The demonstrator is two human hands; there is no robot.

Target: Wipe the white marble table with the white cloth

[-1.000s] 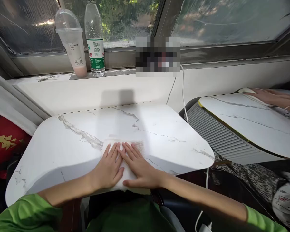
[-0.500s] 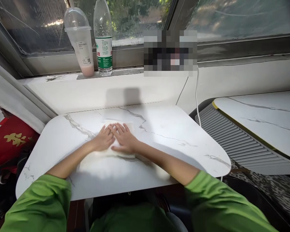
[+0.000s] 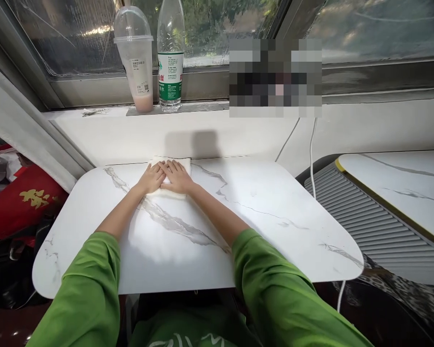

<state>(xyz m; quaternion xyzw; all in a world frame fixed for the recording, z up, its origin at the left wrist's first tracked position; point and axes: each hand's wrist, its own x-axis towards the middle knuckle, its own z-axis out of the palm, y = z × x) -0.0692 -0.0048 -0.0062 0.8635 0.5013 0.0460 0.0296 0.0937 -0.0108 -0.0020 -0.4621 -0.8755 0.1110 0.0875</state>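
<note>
1. White cloth (image 3: 186, 166): flat at marble-patterned table's (image 3: 271, 217) far edge, left of centre.
2. Left hand (image 3: 152, 180), right hand (image 3: 178, 178): both palm-down on cloth, fingers extended, unclenched.
3. Plastic water bottle (image 3: 170, 72): upright on windowsill (image 3: 202, 107).

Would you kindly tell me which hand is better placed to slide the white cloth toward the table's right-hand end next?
Probably the right hand: it lies flat on the cloth, nearer that end of the table, while the left hand rests farther from it.
</note>
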